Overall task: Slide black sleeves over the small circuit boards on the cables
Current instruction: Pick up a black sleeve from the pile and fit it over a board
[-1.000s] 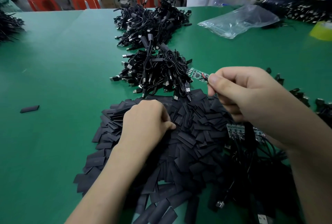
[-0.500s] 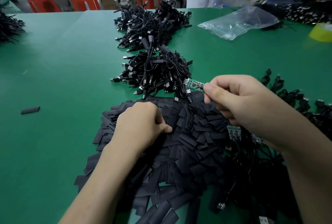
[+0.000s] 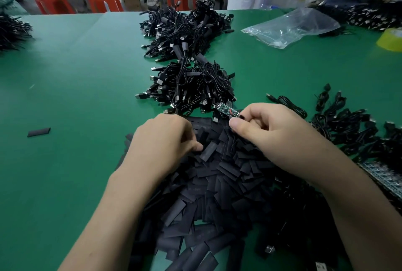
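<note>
Right hand [image 3: 267, 131] pinches a cable just behind its small circuit board [image 3: 227, 111], thumb and forefinger closed on the black stub. The board juts free toward the far left, bare green, no sleeve on it yet. My guess is that it is held this way so the free end stays open to take a sleeve head-on.

Left hand [image 3: 165, 140] sits knuckles up on the pile of black sleeves [image 3: 219, 175], fingers curled down into it, thumb tip against a loose piece. Cannot tell whether one is actually pinched. The pile lies between both forearms, within close reach of either hand, which looks deliberate.

Edges and room:
- The board tip hangs over the pile's far edge, just beside the plugs of the near cable bundle [image 3: 191, 88]. It could snag there if pushed forward.
- A second, larger heap of cables [image 3: 185, 29] lies farther back.
- Loose cables [image 3: 348, 125] crowd the right side, near the right forearm.
- The green table [image 3: 82, 70] runs open to the left, and one stray sleeve [image 3: 38, 132] lies alone there, well apart from the pile.
- A plastic bag [image 3: 291, 28] lies far right, out of the way.

Judgement: the working room is the gap between the two hands, above the pile, so the sleeve should come up there.
</note>
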The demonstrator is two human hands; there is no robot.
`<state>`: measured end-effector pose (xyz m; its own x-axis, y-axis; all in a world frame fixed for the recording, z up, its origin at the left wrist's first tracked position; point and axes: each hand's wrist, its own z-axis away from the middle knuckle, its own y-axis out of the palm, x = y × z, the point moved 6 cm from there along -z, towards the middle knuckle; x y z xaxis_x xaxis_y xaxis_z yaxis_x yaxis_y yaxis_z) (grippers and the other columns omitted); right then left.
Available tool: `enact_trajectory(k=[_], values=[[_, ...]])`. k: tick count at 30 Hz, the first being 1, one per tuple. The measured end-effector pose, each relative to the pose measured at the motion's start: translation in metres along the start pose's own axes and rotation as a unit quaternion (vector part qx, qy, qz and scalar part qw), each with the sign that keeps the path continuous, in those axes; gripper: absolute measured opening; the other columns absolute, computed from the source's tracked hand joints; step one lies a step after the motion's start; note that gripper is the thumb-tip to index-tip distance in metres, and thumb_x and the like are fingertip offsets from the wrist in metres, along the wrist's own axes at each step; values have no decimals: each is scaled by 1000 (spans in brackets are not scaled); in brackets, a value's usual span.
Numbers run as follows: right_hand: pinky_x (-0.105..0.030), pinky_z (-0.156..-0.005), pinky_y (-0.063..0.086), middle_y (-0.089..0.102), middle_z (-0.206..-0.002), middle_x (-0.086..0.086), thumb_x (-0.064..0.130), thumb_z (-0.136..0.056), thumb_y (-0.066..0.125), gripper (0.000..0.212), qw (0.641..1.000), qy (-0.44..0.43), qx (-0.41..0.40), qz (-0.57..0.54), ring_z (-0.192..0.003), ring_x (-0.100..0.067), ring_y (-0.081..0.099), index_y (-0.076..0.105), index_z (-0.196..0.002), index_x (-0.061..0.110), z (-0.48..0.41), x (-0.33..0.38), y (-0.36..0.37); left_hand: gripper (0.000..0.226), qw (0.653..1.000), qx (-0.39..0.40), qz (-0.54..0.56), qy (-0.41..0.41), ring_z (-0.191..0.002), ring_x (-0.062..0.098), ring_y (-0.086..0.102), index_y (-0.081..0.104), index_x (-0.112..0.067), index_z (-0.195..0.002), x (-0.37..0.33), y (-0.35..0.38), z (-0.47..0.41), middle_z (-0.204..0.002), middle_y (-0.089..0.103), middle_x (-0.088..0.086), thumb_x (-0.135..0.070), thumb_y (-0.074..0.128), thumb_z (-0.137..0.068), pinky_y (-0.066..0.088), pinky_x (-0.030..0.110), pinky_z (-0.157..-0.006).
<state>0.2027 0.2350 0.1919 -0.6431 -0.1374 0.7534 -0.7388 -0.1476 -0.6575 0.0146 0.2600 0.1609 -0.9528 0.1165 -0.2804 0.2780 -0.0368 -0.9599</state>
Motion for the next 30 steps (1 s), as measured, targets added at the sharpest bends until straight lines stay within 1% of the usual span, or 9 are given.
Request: enact_trajectory(k=[7, 11, 14, 16, 19, 22, 25, 28, 30], values=[[-28, -57, 32, 42, -57, 11, 39, -91, 69, 23, 994, -23, -34, -97, -52, -7, 37, 70, -85, 17, -3, -5, -1, 19, 952, -5, 238, 192, -62, 10, 60, 70, -22, -74, -31, -25, 15, -68, 68, -6, -34, 81, -84, 51, 25, -62], [-32, -60, 39, 58, -64, -1, 27, -94, 73, 11, 981, -59, -17, -182, -59, -13, 47, 73, -87, 18, -1, 2, -5, 19, 892, 64, 409, 181, -63, 18, 62, 65, -8, -78, -38, -20, 18, -70, 69, 2, -15, 79, -89, 51, 26, -65], [-39, -57, 54, 68, -64, -10, 17, -94, 71, 12, 966, -92, -12, -241, -57, -17, 60, 73, -83, 16, 2, 9, -10, 21, 780, 153, 584, 163, -85, 30, 76, 63, 0, -91, -43, -12, 20, -89, 78, 11, -19, 71, -88, 60, 37, -87], [-28, -52, 54, 66, -59, -1, 17, -93, 71, 11, 959, -110, -14, -259, -54, -10, 60, 72, -82, 16, 5, 12, -14, 22, 740, 163, 636, 146, -84, 27, 77, 66, -3, -93, -45, -10, 20, -90, 77, 12, -22, 71, -83, 62, 38, -87], [-12, -51, 47, 63, -55, 10, 14, -93, 68, 10, 951, -134, 0, -279, -47, 0, 57, 69, -84, 11, 8, 18, -15, 24, 726, 172, 651, 143, -73, 18, 74, 72, -10, -93, -48, -7, 21, -83, 76, 5, -20, 86, -75, 60, 29, -74], [-19, -45, 39, 53, -51, 12, 24, -99, 66, 20, 959, -144, -22, -243, -43, -4, 45, 70, -82, 15, 10, 20, -20, 13, 754, 124, 628, 149, -73, 12, 73, 82, -16, -89, -42, -13, 19, -81, 78, 2, -14, 86, -76, 58, 23, -71], [-42, -45, 26, 33, -56, -2, 52, -97, 53, 38, 978, -117, -70, -159, -52, -33, 26, 71, -84, 22, 10, 12, -38, 16, 836, -1, 530, 143, -75, 8, 73, 84, -24, -86, -28, -30, 16, -83, 80, -2, -25, 90, -71, 59, 22, -75], [-41, -45, 29, 32, -56, -2, 63, -94, 48, 49, 990, -88, -36, -99, -52, -33, 28, 66, -79, 20, 12, 6, -46, 18, 899, -122, 380, 182, -80, 6, 75, 82, -26, -88, -23, -48, 20, -83, 78, -9, -32, 86, -71, 59, 22, -76], [-34, -45, 27, 32, -54, 2, 66, -92, 50, 51, 994, -77, 14, -75, -50, -27, 27, 64, -76, 19, 13, 3, -43, 18, 908, -182, 303, 225, -83, 9, 74, 82, -20, -90, -26, -56, 24, -88, 77, -10, -30, 86, -75, 58, 25, -78]])
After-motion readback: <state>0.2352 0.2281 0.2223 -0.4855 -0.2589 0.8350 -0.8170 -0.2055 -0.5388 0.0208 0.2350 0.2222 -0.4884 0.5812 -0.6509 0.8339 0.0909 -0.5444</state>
